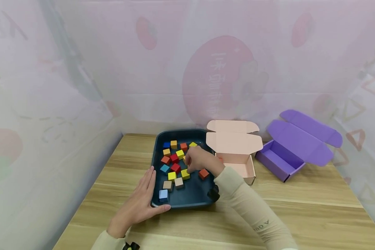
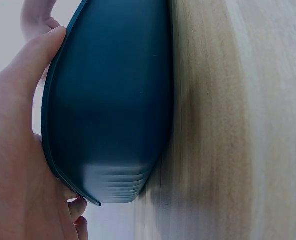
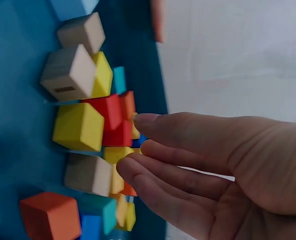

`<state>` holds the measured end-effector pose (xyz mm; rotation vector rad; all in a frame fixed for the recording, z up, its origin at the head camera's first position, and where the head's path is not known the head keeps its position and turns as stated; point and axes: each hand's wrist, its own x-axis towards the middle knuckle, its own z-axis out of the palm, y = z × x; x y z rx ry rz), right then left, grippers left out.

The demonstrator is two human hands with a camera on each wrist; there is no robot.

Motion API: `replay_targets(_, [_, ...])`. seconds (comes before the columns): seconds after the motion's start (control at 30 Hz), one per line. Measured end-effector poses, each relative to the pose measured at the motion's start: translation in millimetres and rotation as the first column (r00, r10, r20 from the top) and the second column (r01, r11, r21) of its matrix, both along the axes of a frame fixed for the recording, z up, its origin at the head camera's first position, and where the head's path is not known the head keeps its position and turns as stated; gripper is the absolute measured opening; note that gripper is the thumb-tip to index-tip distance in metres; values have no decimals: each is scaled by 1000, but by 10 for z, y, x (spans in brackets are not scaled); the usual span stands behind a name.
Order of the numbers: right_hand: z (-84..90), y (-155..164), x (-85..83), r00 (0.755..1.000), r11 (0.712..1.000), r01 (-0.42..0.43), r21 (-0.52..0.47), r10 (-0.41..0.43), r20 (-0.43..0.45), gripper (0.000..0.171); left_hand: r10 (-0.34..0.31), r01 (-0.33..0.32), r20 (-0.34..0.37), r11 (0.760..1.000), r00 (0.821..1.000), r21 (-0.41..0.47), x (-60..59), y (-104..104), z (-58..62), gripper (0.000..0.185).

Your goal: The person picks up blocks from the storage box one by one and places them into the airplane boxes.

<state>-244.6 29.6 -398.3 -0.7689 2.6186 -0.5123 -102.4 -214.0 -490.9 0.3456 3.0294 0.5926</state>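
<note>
A dark blue tray (image 1: pixel 193 199) holds several small cubes in red, yellow, orange, blue and plain wood. My left hand (image 1: pixel 139 203) rests on its near left corner, straight fingers along the left rim and thumb on the front rim. The left wrist view shows that hand (image 2: pixel 18 145) against the tray's rim and outer wall (image 2: pixel 108 90). Above the cubes is my right hand (image 1: pixel 201 159), pointing down. In the right wrist view, thumb and fingers of this hand (image 3: pixel 198 165) are apart, nothing showing between them, near a yellow cube (image 3: pixel 78 127) and a red cube (image 3: pixel 105 112).
Right of the tray stands a peach cardboard box (image 1: pixel 251 170) with its lid raised; an orange piece (image 1: pixel 221 159) shows inside. Farther right is a purple box (image 1: pixel 272 165), also with its lid up. Printed sheeting (image 1: pixel 162 80) hangs behind the wooden table (image 1: pixel 300 211).
</note>
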Motion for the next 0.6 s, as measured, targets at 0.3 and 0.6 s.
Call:
replay_targets(0.3, [-179, -163, -28, 999, 997, 46, 58, -47, 10, 17, -3, 3, -11, 1000, 1000, -3, 1, 13, 6, 130])
replay_targets(0.6, [-272, -229, -61, 995, 989, 82, 125, -87, 38, 19, -1, 1, -18, 1000, 1000, -9, 2, 8, -11, 130])
